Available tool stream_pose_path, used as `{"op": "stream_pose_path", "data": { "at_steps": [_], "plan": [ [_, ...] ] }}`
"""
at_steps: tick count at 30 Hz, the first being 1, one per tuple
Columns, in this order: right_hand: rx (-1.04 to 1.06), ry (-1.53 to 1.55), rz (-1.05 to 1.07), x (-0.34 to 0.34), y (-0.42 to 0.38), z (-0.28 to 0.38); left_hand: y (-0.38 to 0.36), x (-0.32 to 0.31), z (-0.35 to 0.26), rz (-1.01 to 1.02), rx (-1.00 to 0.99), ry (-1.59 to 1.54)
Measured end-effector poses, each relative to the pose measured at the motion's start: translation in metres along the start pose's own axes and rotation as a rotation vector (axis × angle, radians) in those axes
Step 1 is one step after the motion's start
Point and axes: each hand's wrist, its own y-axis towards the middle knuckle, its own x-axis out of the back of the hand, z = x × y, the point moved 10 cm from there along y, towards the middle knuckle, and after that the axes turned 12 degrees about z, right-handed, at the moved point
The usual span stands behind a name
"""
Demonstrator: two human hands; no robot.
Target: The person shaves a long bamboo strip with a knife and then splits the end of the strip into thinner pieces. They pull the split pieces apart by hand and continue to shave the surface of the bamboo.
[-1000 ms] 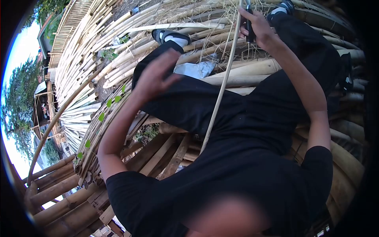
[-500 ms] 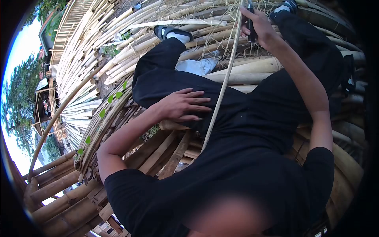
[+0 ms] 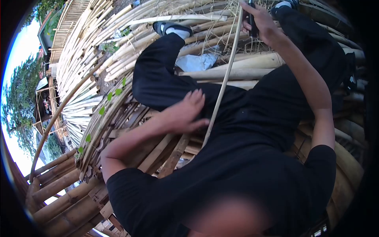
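Progress looks partial: I see my right hand (image 3: 262,23) clenched on a dark-handled knife (image 3: 252,19) against the long pale bamboo strip (image 3: 223,87), which slants down across my lap. My left hand (image 3: 185,112), fingers spread and empty, hovers beside its lower stretch; most of it looks unworked.

left hand (image 3: 185,114) open, right hand (image 3: 260,19) clenched

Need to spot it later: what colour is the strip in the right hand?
Pale straw-yellow bamboo strip, clearest in the head view.
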Motion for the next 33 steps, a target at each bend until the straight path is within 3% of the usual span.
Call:
{"op": "stream_pose_path", "data": {
  "at_steps": [2, 3, 4, 6, 7, 8, 9, 12, 14, 16, 17, 19, 20, 21, 22, 23, 24, 26, 28, 30, 32, 33],
  "plan": [
    [-0.019, 0.034, 0.018, 0.0, -0.001, -0.006, -0.012, 0.056, -0.002, -0.257, -0.109, -0.108],
    [-0.008, 0.039, 0.018, -0.001, 0.001, -0.003, -0.022, 0.062, -0.001, -0.442, -0.061, -0.065],
    [0.006, 0.004, 0.012, -0.002, 0.001, 0.001, -0.021, 0.059, 0.004, -0.437, -0.063, -0.058],
    [0.01, -0.034, 0.01, -0.005, -0.004, 0.001, -0.013, 0.027, -0.009, -0.154, -0.304, 0.114],
    [0.023, -0.048, 0.021, -0.007, -0.004, 0.004, -0.015, 0.021, 0.028, -0.156, -0.222, 0.268],
    [0.035, -0.065, 0.033, -0.009, -0.003, 0.008, -0.02, 0.029, 0.082, -0.138, -0.16, 0.174],
    [0.044, -0.079, 0.01, -0.007, -0.003, 0.01, -0.03, 0.036, 0.131, -0.1, 0.151, 0.316],
    [0.105, -0.196, -0.047, 0.0, -0.002, 0.019, -0.028, 0.066, 0.119, -0.179, 0.133, 0.549],
    [0.066, -0.148, -0.035, -0.005, -0.005, 0.023, -0.059, 0.119, 0.122, -0.613, 0.262, 0.543],
    [0.023, -0.087, -0.052, -0.002, -0.011, 0.019, -0.127, 0.157, 0.157, -1.139, 0.42, -0.048],
    [0.044, -0.102, -0.052, 0.001, -0.011, 0.02, -0.123, 0.153, 0.153, -1.128, 0.419, -0.057],
    [0.035, -0.102, -0.028, 0.0, -0.01, 0.018, -0.111, 0.14, 0.142, -0.987, 0.675, 0.133],
    [0.042, -0.101, -0.016, -0.002, -0.007, 0.018, -0.066, 0.092, 0.142, -0.649, 0.573, 0.115],
    [0.057, -0.12, -0.031, -0.002, -0.006, 0.021, -0.021, 0.02, 0.112, -0.188, 0.446, 0.209],
    [0.067, -0.14, -0.051, 0.0, -0.005, 0.023, -0.012, -0.005, 0.058, -0.098, 0.266, 0.369],
    [0.091, -0.138, -0.055, 0.001, -0.005, 0.025, -0.019, 0.008, 0.024, -0.258, 0.171, 0.327],
    [0.083, -0.139, -0.056, 0.003, -0.004, 0.025, -0.024, 0.03, 0.019, -0.257, 0.169, 0.319],
    [0.079, -0.039, -0.065, 0.007, -0.003, 0.017, -0.047, 0.074, 0.035, -0.414, 0.037, -0.599],
    [0.08, -0.06, -0.11, 0.017, -0.001, 0.012, -0.058, 0.083, 0.033, -0.527, -0.009, -0.598],
    [0.112, -0.107, -0.086, 0.019, 0.003, 0.013, -0.044, 0.068, 0.001, -0.359, -0.158, 0.042],
    [0.099, -0.063, -0.063, 0.008, -0.002, 0.016, -0.042, 0.027, 0.069, -0.144, -0.099, 0.208],
    [0.101, -0.08, -0.071, 0.007, -0.004, 0.019, -0.063, 0.034, 0.126, -0.164, 0.066, 0.275]
  ]
}}
